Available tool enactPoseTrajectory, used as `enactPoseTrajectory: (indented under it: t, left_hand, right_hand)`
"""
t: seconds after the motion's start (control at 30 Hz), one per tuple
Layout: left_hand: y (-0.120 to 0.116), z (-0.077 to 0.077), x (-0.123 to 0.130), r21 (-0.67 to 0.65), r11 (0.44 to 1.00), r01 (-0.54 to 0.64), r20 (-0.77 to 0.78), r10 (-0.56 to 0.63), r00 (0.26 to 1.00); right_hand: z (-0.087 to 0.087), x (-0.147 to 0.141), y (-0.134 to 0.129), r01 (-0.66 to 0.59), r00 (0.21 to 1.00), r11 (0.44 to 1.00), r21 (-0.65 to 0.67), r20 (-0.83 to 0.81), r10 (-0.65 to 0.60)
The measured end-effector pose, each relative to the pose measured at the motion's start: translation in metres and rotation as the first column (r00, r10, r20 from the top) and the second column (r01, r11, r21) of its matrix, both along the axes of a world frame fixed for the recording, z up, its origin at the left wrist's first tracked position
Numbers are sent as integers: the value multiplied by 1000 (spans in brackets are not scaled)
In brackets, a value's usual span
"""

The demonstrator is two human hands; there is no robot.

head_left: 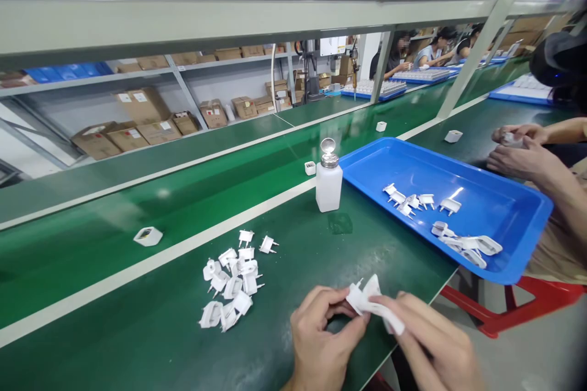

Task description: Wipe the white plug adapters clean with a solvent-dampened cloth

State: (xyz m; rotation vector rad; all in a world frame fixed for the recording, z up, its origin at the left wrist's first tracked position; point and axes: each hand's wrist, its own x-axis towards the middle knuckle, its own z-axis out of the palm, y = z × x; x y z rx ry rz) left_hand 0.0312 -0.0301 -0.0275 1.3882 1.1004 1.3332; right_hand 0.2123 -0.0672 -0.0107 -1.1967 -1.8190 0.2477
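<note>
Thumb and forefinger of the left hand [321, 336] pinch a white plug piece [354, 298], nearer the wearer than the white bottle [329, 188]; fingers and cloth hide much of it. The right hand [433, 333], forefinger extended, grips what seems a folded white cloth [389, 316] against it, thumb hard to make out. Both forearms are cut off below. Loose plug pieces [233, 281] lie left of the bottle, a blue tray [371, 162] right.

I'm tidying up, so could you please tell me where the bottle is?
In the head view, the bottle stands just right of centre, left of the blue tray.
</note>
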Motion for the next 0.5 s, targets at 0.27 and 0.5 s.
enactPoseTrajectory:
  t: [0.27,0.5]
  left_hand:
    - [5,13,3,-202,964,175,286,-113,952]
    - [5,18,2,-324,877,354,470,-175,865]
  right_hand:
    - [-5,-21,4,-127,884,949,-288,-467,-24]
    - [-36,-5,-5,-28,968,998,59,-247,41]
